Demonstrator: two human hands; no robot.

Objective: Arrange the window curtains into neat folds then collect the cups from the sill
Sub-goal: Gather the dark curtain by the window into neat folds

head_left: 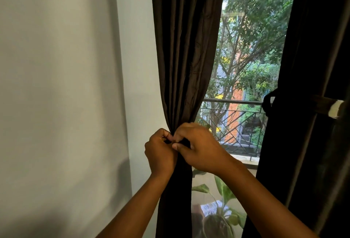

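Note:
The left curtain [186,52] is dark brown and hangs in narrow folds, gathered tight at waist height. My left hand [160,153] and my right hand [198,145] meet at that gathered point, fingers pinched on a dark band or fold of the cloth there. Which of the two it is, I cannot tell. The right curtain [310,86] hangs dark at the right edge, held by a tie-back [325,108] with a pale end. No cups are in view.
A pale wall [66,86] fills the left half. Through the window pane [244,67] I see trees, a balcony railing [233,122] and a brick building. A leafy potted plant [223,199] with a printed label stands low behind the left curtain.

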